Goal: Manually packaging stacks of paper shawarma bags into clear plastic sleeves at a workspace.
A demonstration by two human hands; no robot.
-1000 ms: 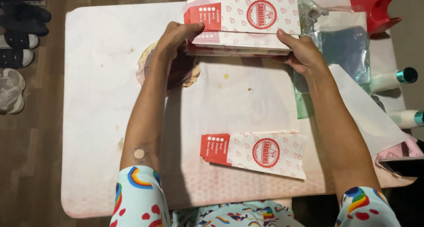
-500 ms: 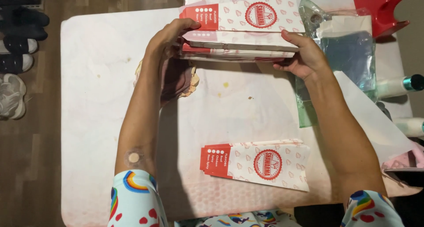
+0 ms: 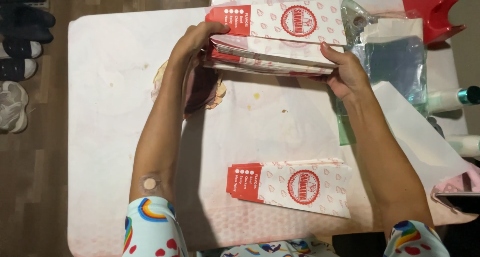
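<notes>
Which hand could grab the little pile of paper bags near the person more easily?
Probably the right hand. Both hands grip the big stack of bags at the far side, the left hand at its red end. The small pile lies nearer the right forearm, so the right has the shorter way.

Open middle, crowded right edge

Bare table [image 3: 110,137] lies free left and centre between the forearms; the small bag stack [image 3: 292,187] blocks the near edge, while plastic wrap [image 3: 395,62], a red holder [image 3: 432,12] and bottles [image 3: 450,99] crowd the right.
</notes>
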